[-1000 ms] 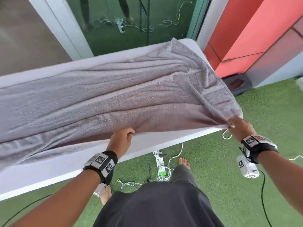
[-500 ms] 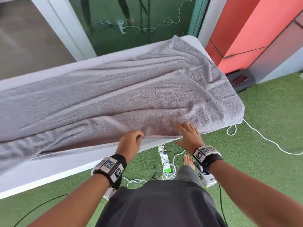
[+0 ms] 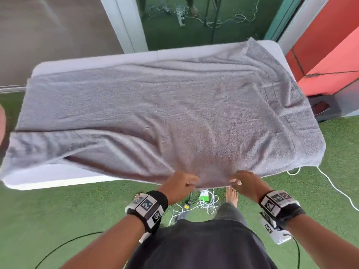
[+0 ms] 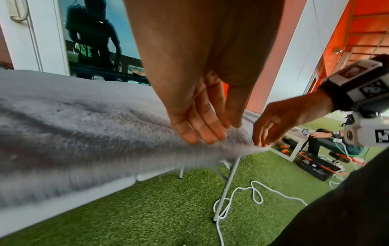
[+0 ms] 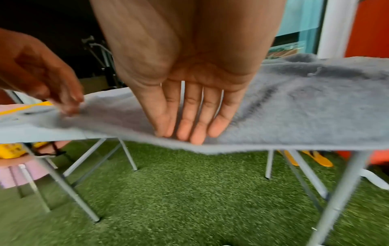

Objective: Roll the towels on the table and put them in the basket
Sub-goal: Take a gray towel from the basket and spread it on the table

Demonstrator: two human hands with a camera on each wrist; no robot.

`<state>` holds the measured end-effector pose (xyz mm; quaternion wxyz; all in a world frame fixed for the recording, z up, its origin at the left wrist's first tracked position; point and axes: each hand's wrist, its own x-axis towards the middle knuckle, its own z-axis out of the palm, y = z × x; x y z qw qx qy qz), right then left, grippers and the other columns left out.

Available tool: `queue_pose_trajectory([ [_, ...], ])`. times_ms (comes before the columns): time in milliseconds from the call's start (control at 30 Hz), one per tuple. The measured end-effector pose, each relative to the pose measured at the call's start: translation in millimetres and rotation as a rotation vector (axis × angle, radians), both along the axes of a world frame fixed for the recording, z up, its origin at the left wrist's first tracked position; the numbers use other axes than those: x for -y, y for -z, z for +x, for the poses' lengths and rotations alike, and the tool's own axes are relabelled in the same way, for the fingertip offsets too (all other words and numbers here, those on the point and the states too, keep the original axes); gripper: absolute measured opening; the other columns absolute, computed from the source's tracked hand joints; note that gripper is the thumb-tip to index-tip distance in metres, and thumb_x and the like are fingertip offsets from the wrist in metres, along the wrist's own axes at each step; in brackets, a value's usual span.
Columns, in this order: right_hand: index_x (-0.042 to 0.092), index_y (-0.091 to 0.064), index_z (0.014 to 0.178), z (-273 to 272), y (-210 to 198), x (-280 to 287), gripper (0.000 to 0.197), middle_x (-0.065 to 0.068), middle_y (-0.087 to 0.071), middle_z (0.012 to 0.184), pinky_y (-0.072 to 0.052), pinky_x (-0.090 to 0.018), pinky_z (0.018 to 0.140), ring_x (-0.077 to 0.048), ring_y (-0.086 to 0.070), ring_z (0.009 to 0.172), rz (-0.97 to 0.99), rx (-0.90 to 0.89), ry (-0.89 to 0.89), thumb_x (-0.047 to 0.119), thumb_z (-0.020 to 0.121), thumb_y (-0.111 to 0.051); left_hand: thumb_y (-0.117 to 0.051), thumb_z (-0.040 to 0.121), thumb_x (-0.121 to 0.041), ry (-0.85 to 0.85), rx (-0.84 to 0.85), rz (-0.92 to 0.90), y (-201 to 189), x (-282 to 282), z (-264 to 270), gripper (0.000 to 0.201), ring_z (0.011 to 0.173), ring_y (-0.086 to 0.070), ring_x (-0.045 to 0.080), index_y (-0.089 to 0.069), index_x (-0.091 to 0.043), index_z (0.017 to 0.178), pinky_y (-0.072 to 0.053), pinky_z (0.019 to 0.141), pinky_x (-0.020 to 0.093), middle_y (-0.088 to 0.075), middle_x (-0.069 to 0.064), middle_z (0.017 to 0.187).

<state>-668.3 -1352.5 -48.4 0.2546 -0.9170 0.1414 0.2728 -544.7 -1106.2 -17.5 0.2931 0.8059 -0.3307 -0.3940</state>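
Working on the grey towel, spreading flat and lengthwise over nearly the whole white table, with its left end doubling over on itself toward 9 o'clock and its near hem drooping just past the table's 6 o'clock edge. Rippling in shallow creases across the middle; nothing rolled yet.

Pinching that near hem at 6 o'clock with the left hand, its fingers lying fairly straight on top of the cloth and the thumb tucking against the edge. Pinching the same hem just beside it, toward 5 o'clock, with the right hand, its fingers pressing close together on the pile and the hem bunching under the tips. Both hands clamping on the towel, near each other but not touching.

Judging the step as the very start: squaring and taking hold of the towel before any fold or roll. Judging the next move as needing an even lift of the hem and a carry toward 12 o'clock to halve the width, or a tight first turn, while keeping the far corners from dragging off.

Seeing no basket for certain in any view.
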Motion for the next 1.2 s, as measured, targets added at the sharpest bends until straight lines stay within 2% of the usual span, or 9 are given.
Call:
queue_pose_trajectory([
  [133,0.021,-0.059,0.121,56.5,-13.8,-42.9,0.029,0.009,-0.059,0.119,-0.050,-0.020,0.082,-0.004,-0.058,0.089,0.105,0.078,-0.122,0.033,0.096,-0.053,-0.052,0.095,-0.014,-0.226,0.198,0.032,5.4,-43.9,18.0,0.030,0.121,-0.038,0.002,-0.059,-0.022,0.122,-0.016,0.101,0.018,-0.053,-0.006,0.134],
  [367,0.015,-0.067,0.110,181.8,-23.6,-202.4,0.021,0.003,-0.068,0.108,-0.053,-0.030,0.084,-0.012,-0.064,0.096,0.278,0.188,-0.397,0.022,0.093,-0.057,-0.046,0.083,0.008,-0.634,0.471,0.210,27.0,-185.8,81.3,0.047,0.116,-0.047,0.014,-0.061,-0.017,0.120,-0.038,0.105,0.035,-0.058,-0.002,0.125],
  [533,0.016,-0.063,0.113,242.4,-7.2,-316.6,0.024,-0.001,-0.067,0.110,-0.055,-0.035,0.081,-0.014,-0.064,0.091,0.263,0.210,-0.568,0.023,0.091,-0.060,-0.045,0.083,0.006,-0.599,0.555,0.287,38.5,-259.0,123.5,0.046,0.119,-0.050,0.018,-0.060,-0.015,0.121,-0.038,0.106,0.036,-0.055,0.000,0.129],
  [633,0.018,-0.057,0.114,257.8,0.1,-361.3,0.028,-0.001,-0.058,0.111,-0.055,-0.039,0.078,-0.018,-0.061,0.090,0.210,0.212,-0.596,0.027,0.088,-0.064,-0.050,0.082,0.007,-0.515,0.642,0.249,45.7,-281.1,137.3,0.036,0.102,-0.060,0.020,-0.067,-0.013,0.107,-0.043,0.098,0.035,-0.066,0.002,0.110],
  [767,0.013,-0.051,0.117,263.3,8.9,-378.5,0.041,-0.007,-0.057,0.114,-0.051,-0.040,0.080,-0.025,-0.056,0.103,0.132,0.260,-0.545,0.032,0.084,-0.068,-0.054,0.076,0.011,-0.568,0.672,0.218,49.9,-283.1,144.4,0.036,0.080,-0.060,0.014,-0.066,-0.017,0.094,-0.035,0.099,0.036,-0.067,-0.006,0.085],
  [833,0.011,-0.057,0.106,264.8,4.6,-379.8,0.022,-0.010,-0.066,0.100,-0.045,-0.031,0.068,-0.029,-0.062,0.091,0.143,0.292,-0.488,0.023,0.089,-0.063,-0.056,0.078,0.010,-0.575,0.676,0.107,46.9,-285.0,142.4,0.031,0.073,-0.054,0.012,-0.063,-0.015,0.095,-0.041,0.095,0.037,-0.065,-0.006,0.086],
  [1000,0.013,-0.059,0.077,262.9,-5.4,-370.4,0.011,0.004,-0.060,0.065,-0.034,-0.023,0.048,-0.016,-0.054,0.056,0.275,0.338,-0.489,0.016,0.088,-0.062,-0.060,0.079,-0.014,-0.416,0.673,0.265,42.8,-320.8,131.6,0.040,0.105,-0.056,0.015,-0.057,-0.018,0.118,-0.033,0.107,0.040,-0.063,-0.001,0.113],
  [1100,0.012,-0.059,0.075,257.5,-12.5,-367.2,0.015,0.005,-0.060,0.062,-0.034,-0.015,0.041,-0.010,-0.053,0.052,0.282,0.267,-0.581,0.020,0.088,-0.060,-0.060,0.078,-0.005,-0.472,0.778,0.384,42.8,-352.1,138.4,0.030,0.099,-0.060,0.018,-0.064,-0.017,0.105,-0.034,0.105,0.040,-0.066,-0.002,0.102],
  [1200,0.013,-0.055,0.072,253.0,-14.6,-367.7,0.019,0.003,-0.058,0.060,-0.043,-0.027,0.044,-0.012,-0.053,0.050,0.254,0.229,-0.687,0.022,0.088,-0.060,-0.061,0.080,-0.003,-0.596,0.800,0.501,33.9,-385.4,143.8,0.027,0.097,-0.058,0.019,-0.067,-0.018,0.102,-0.038,0.101,0.039,-0.066,-0.003,0.099],
])
